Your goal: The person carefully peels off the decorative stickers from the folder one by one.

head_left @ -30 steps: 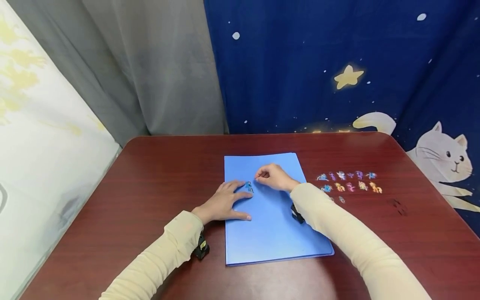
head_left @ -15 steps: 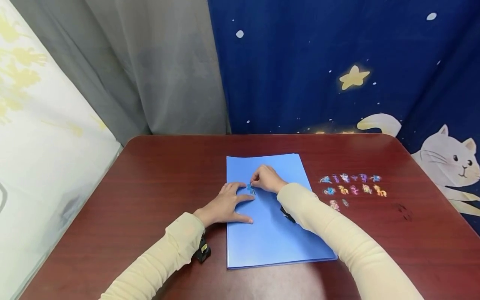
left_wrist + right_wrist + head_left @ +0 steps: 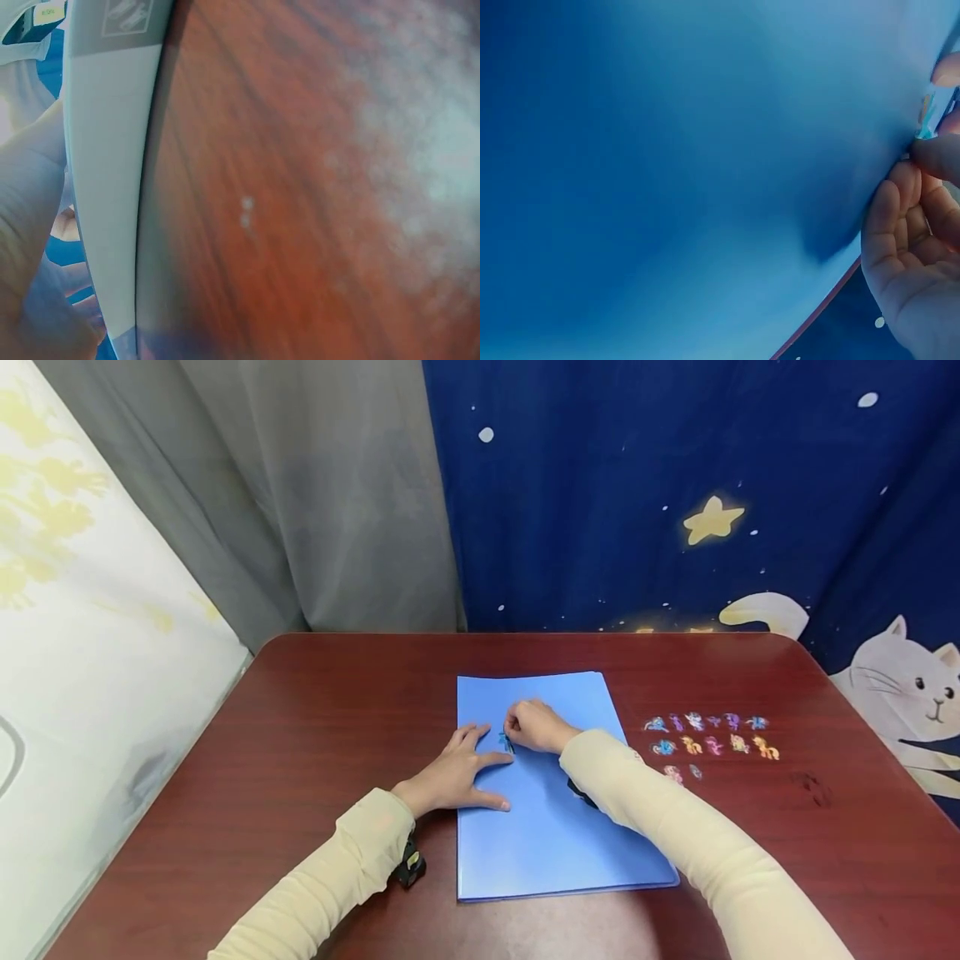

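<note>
A blue folder (image 3: 555,852) lies on the dark red table. On its upper left part is a small blue pony sticker (image 3: 506,742). My left hand (image 3: 453,775) rests on the folder's left side with fingers spread, forefinger and middle finger around the sticker. From the right, my right hand (image 3: 538,727) has its fingers curled, thumb and forefinger pinching at the sticker's edge. The right wrist view shows the thumb and fingertips together beside the teal sticker (image 3: 925,120); the exact grip is partly hidden. A pale, rounded object (image 3: 112,165) covers most of the left hand in the left wrist view.
Several pony stickers (image 3: 712,745) lie in rows on the table right of the folder, some hidden behind the right sleeve (image 3: 675,818). A dark mark (image 3: 813,789) is farther right. Grey (image 3: 367,510) and blue (image 3: 600,510) curtains hang behind the table.
My right hand has moved left and slightly down to the sticker, its fingertips now at the sticker's edge. The left hand stays spread on the folder. The head view has shifted slightly.
</note>
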Demonstrator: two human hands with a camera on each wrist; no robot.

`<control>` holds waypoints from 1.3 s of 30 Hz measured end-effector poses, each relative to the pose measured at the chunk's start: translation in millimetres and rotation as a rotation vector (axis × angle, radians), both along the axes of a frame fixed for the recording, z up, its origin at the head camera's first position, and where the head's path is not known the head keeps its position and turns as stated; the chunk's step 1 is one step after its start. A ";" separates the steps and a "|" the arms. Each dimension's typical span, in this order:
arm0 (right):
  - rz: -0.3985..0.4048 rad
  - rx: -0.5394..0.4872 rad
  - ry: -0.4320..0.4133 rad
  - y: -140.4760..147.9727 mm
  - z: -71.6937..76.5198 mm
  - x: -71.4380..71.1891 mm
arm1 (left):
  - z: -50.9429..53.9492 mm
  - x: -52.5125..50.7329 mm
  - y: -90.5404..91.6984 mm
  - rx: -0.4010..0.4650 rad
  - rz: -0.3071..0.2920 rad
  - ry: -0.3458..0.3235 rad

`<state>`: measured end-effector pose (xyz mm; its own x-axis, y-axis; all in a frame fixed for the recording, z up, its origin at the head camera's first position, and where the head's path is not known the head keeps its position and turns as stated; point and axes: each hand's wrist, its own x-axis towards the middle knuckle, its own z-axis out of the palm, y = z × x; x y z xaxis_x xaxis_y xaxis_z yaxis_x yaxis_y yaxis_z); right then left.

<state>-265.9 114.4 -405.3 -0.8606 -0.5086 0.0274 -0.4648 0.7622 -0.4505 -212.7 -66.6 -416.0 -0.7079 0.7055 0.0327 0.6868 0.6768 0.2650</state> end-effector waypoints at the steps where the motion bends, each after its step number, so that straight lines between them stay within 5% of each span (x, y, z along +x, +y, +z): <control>1: 0.011 0.001 0.008 0.2 -0.2 1.3 | -0.1 0.4 -0.2 0.000 0.003 -0.005; 9: 0.067 -0.053 0.055 2.4 3.3 9.0 | 2.7 1.5 -0.4 0.021 0.012 -0.021; 25: 0.012 -0.204 -0.090 8.2 1.3 14.8 | 3.4 4.1 0.3 -0.012 -0.024 0.004; 39: -0.098 -0.565 -0.386 41.4 14.1 29.0 | 0.9 1.6 -0.8 -0.014 -0.020 0.013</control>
<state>-236.9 155.7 -391.3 -0.9035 -0.4254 -0.0520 -0.1323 0.3921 -0.9104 -211.1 -67.4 -415.1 -0.6930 0.7203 0.0320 0.7038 0.6662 0.2468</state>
